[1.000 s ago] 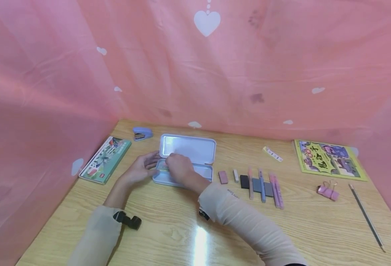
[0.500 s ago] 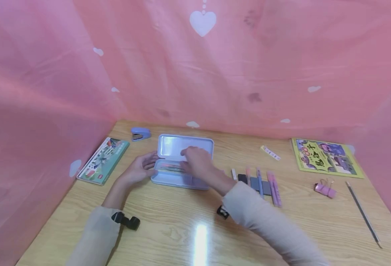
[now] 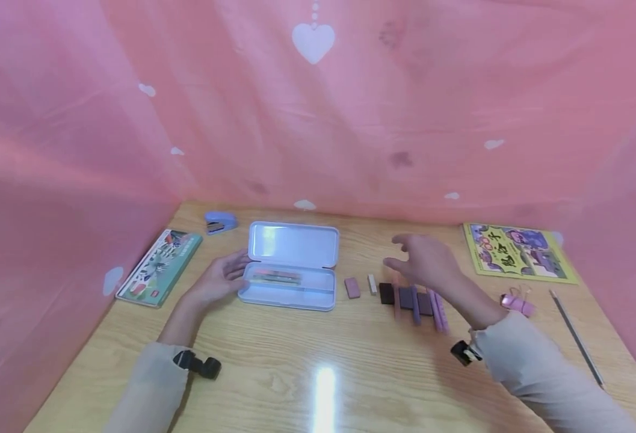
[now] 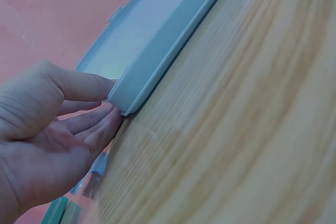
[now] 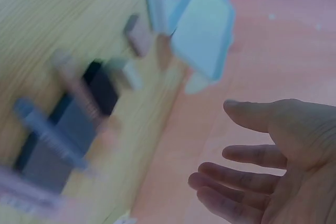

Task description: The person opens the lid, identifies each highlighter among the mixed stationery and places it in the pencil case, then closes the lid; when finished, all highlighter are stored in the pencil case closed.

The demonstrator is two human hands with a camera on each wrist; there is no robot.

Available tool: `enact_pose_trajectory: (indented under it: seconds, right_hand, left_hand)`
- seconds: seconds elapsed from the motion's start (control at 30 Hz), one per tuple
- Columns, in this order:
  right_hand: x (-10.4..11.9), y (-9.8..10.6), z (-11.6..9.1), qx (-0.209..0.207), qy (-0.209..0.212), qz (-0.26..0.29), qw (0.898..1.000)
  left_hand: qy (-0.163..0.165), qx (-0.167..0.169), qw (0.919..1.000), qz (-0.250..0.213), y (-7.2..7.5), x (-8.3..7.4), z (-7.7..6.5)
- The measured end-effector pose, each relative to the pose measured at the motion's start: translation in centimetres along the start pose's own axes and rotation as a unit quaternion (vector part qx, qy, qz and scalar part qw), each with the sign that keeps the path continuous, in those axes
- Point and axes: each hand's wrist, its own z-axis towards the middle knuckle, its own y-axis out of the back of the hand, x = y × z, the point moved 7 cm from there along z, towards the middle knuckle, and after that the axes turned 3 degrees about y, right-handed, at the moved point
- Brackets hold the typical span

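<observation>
A pale blue pencil case (image 3: 287,297) lies with its lid (image 3: 293,245) raised. Several slim pens or sticks (image 3: 277,277) rest in its back compartment. My left hand (image 3: 217,279) holds the case's left end, thumb at the rim and fingers against the end wall in the left wrist view. Off to the right, my right hand (image 3: 428,261) hovers with nothing in it, thumb and fingers spread apart. Beneath and left of it are a row of markers (image 3: 416,305) across dark blocks (image 3: 386,293), a small white block (image 3: 372,284) and a pink eraser (image 3: 352,287).
A purple stapler (image 3: 221,222) and a green illustrated box (image 3: 159,267) stand at the left. Toward the right lie a yellow-edged booklet (image 3: 519,252), a pink binder clip (image 3: 518,304) and a long pencil (image 3: 576,338). Pink cloth (image 3: 318,138) walls in the table.
My right hand has left the pencil case and moved right, above the markers, uncovering the pens inside. The small striped stick is now hidden behind it. The left hand stays at the case.
</observation>
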Motion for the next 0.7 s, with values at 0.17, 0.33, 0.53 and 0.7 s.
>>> enact_pose_trajectory:
  seconds: [0.17,0.33,0.53,0.7]
  right_hand:
    - [-2.0,-0.7,-0.3,0.008,-0.017,-0.006,1.000]
    - [-2.5,-2.9,0.2,-0.001,-0.010,0.005,1.000]
    - [-3.2,-5.6,0.6,0.014,-0.050,0.012,0.999]
    - [-4.3,-6.6,0.6,0.045,-0.100,0.020,0.994]
  left_hand:
    - [0.004,-0.003,1.0000,-0.001,0.2,0.2,-0.1]
    - [-0.004,0.001,0.9999,-0.009,0.2,0.1,-0.5]
    - [0.001,-0.001,0.9999,-0.012,0.3,0.3,-0.8]
    - [0.002,0.003,0.9999,-0.013,0.0,0.3,-0.2]
